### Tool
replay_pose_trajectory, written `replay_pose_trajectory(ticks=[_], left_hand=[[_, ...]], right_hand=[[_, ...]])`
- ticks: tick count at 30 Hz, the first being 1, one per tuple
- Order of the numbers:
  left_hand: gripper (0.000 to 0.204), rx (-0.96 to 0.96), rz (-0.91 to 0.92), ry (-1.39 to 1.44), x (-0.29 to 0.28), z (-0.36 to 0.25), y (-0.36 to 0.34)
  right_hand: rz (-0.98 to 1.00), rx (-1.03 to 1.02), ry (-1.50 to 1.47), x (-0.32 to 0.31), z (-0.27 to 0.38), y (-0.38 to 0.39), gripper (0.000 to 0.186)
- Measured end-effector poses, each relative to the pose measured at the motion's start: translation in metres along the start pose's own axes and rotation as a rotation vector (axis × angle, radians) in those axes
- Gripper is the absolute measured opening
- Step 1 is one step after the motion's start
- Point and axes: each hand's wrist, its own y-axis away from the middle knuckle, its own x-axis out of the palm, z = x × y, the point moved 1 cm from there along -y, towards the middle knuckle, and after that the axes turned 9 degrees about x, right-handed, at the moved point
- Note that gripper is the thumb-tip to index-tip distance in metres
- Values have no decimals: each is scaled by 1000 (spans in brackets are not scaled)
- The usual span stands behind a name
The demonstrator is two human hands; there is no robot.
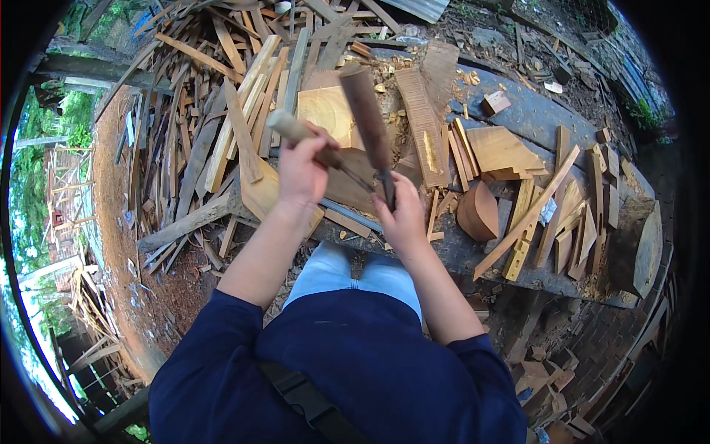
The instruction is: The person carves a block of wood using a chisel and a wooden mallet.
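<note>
My left hand [303,166] is closed round the pale wooden handle of a chisel [292,127]. The chisel is blurred, and its thin metal shaft slants down to the right, toward my other hand. My right hand [403,214] grips the lower metal end of a tool with a thick dark brown wooden handle [366,111]. That handle points up and away from me; my fingers hide its working end. Both tools are above the bench, and the chisel's tip reaches the right fingers. Behind them is a light wooden block [325,111].
A long grooved board [425,126] lies among wood chips beyond my right hand. Cut wood pieces cover the right of the bench [547,111], including a rounded block [478,212] and a log section [636,244]. Scrap strips [200,140] pile up at the left.
</note>
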Motion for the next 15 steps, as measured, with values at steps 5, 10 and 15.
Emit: replay_pose_trajectory(ticks=[5, 10, 15], left_hand=[[9, 296, 163, 27, -3, -16, -58], [9, 325, 401, -197, -3, -2, -72], [12, 293, 403, -318, 8, 1, -76]], right_hand=[[-11, 377, -191, -34, -46, 10, 18], [-85, 461, -201, -61, -62, 30, 17], [-61, 543, -140, -62, -67, 41, 17]])
